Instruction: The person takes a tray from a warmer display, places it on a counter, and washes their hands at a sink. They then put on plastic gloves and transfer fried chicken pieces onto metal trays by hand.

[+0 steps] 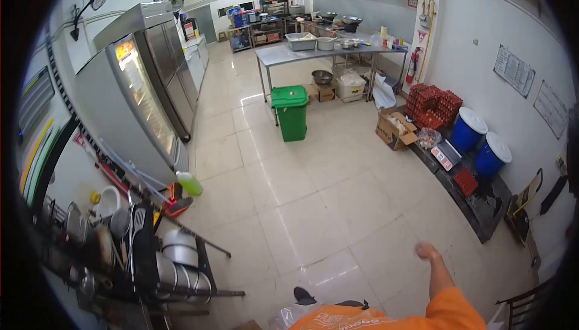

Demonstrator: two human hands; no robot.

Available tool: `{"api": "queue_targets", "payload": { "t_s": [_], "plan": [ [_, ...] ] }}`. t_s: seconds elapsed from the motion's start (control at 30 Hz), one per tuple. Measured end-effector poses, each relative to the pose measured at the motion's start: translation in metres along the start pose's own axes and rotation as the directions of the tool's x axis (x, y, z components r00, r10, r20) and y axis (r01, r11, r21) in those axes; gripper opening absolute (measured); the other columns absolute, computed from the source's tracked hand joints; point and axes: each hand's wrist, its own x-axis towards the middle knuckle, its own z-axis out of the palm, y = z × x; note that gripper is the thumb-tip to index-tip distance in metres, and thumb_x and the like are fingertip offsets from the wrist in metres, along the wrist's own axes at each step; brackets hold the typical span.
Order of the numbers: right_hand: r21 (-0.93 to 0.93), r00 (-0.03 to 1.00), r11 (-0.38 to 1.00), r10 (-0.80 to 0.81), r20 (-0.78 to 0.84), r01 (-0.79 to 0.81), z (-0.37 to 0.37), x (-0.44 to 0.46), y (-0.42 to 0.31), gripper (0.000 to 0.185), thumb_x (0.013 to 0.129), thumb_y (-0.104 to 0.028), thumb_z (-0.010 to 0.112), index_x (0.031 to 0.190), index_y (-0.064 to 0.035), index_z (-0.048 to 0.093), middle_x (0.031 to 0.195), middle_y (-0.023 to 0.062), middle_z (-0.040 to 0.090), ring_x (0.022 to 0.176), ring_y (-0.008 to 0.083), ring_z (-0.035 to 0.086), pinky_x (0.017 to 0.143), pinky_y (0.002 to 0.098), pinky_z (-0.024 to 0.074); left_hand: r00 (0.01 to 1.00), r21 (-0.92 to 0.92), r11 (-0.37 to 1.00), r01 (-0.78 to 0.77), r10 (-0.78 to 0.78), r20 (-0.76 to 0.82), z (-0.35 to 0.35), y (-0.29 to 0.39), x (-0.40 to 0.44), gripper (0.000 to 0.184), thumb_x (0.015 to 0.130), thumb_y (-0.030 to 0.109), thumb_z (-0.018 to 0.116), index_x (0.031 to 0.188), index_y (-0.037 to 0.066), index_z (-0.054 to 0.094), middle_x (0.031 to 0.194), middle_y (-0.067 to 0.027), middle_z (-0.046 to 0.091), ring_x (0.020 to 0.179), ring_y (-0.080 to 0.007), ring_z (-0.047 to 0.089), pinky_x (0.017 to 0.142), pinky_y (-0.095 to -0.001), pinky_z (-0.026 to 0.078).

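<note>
My right hand is stretched out over the tiled floor at the lower right. It is small in view and its fingers look curled in, with no object visible in them. It touches nothing; bare floor tiles lie beneath it. My left hand is out of sight. A piece of clear plastic shows beside my orange shirt at the bottom edge, and what holds it is hidden. One dark shoe shows just ahead of my body.
A green lidded bin stands before a steel table. At left are a rack with metal pots and a glass-door fridge. Along the right wall sit red egg trays, a scale and blue drums.
</note>
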Motion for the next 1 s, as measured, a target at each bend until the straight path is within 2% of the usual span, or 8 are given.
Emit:
{"api": "queue_targets", "payload": {
  "t_s": [0.07,0.17,0.27,0.3,0.5,0.63,0.8,1.0],
  "plan": [
    [0.295,0.824,0.778,0.464,0.324,-0.554,0.015,-0.039,0.03,0.029,0.084,-0.028,0.053,0.096,-0.0055,0.066,0.108,0.0166,0.063,0.099,0.0295,0.061,0.082,0.0403,0.0499,0.986,-0.028,0.994,-0.108,0.104,-0.129,-0.07,0.102,0.051,0.03,0.084,0.03,0.056,0.093,0.003,0.064,0.08,-0.0099,0.063,0.073,-0.0215,0.06,0.062,-0.0392,0.047],
    [-0.238,0.946,0.944,0.271,0.175,-0.227,0.227,-0.056,0.169,0.019,0.083,-0.023,0.058,0.088,-0.0075,0.068,0.087,0.0131,0.067,0.077,0.0228,0.066,0.063,0.0345,0.0526,0.845,-0.032,0.903,-0.428,0.387,-0.37,-0.159,0.292,0.132,0.031,0.086,0.03,0.055,0.094,0.001,0.063,0.077,-0.0084,0.063,0.068,-0.0197,0.059,0.057,-0.0388,0.047],
    [0.279,0.425,0.32,0.683,0.594,-0.905,0.146,-0.059,0.077,0.018,0.081,-0.023,0.059,0.085,-0.0071,0.067,0.084,0.013,0.067,0.074,0.0235,0.065,0.064,0.0356,0.0522,0.351,0.315,0.497,-0.808,0.837,-0.419,-0.215,0.53,0.125,0.032,0.089,0.034,0.052,0.096,0.005,0.062,0.075,-0.01,0.063,0.068,-0.0216,0.058,0.061,-0.0374,0.046],
    [0.316,0.374,0.216,0.678,0.632,-0.924,0.135,-0.032,0.058,0.018,0.08,-0.024,0.06,0.084,-0.0069,0.066,0.083,0.013,0.067,0.074,0.0238,0.065,0.064,0.0359,0.052,0.528,0.243,0.607,-0.756,0.786,-0.321,-0.231,0.606,0.061,0.039,0.089,0.036,0.054,0.113,0.006,0.06,0.104,-0.0184,0.064,0.098,-0.0309,0.061,0.085,-0.0379,0.047],
    [0.539,0.508,0.111,0.533,0.676,-0.835,0.044,0.236,-0.044,0.019,0.077,-0.025,0.062,0.078,-0.0061,0.064,0.077,0.0128,0.067,0.069,0.0253,0.064,0.065,0.0381,0.0512,0.501,0.172,0.55,-0.817,0.826,-0.258,-0.259,0.81,-0.017,0.031,0.087,0.032,0.059,0.106,0.008,0.062,0.089,-0.0136,0.067,0.083,-0.0249,0.065,0.073,-0.0348,0.05],
    [0.682,0.958,0.718,-0.077,0.275,-0.138,-0.076,0.559,-0.13,0.035,0.087,-0.036,0.05,0.108,-0.0089,0.055,0.1,0.0092,0.062,0.085,0.0217,0.06,0.073,0.0369,0.0496,0.64,0.105,0.689,-0.717,0.711,-0.291,-0.268,0.789,0.082,0.028,0.087,0.031,0.059,0.1,0.007,0.063,0.078,-0.0109,0.066,0.073,-0.0237,0.063,0.066,-0.0333,0.05],
    [0.883,0.807,-0.462,-0.551,-0.215,-0.08,-0.484,0.679,-0.4,0.068,0.092,-0.061,0.029,0.142,-0.0143,0.03,0.136,0.0139,0.044,0.116,0.0271,0.05,0.093,0.0433,0.0433,0.968,-0.316,0.915,-0.25,0.242,-0.063,-0.263,0.586,0.26,0.02,0.084,0.024,0.062,0.092,0.007,0.063,0.076,-0.0078,0.063,0.065,-0.0209,0.062,0.056,-0.0328,0.05],
    [0.684,0.529,-0.73,-0.575,-0.624,0.013,-0.622,0.794,-0.506,0.063,0.094,-0.055,0.031,0.143,-0.0147,0.027,0.141,0.0202,0.037,0.119,0.0342,0.048,0.095,0.0484,0.0423,0.932,-0.262,0.906,0.333,-0.275,0.235,-0.319,0.608,0.255,0.021,0.084,0.026,0.057,0.098,0.01,0.059,0.083,-0.0092,0.064,0.069,-0.0236,0.062,0.055,-0.0384,0.049]
  ]
}}
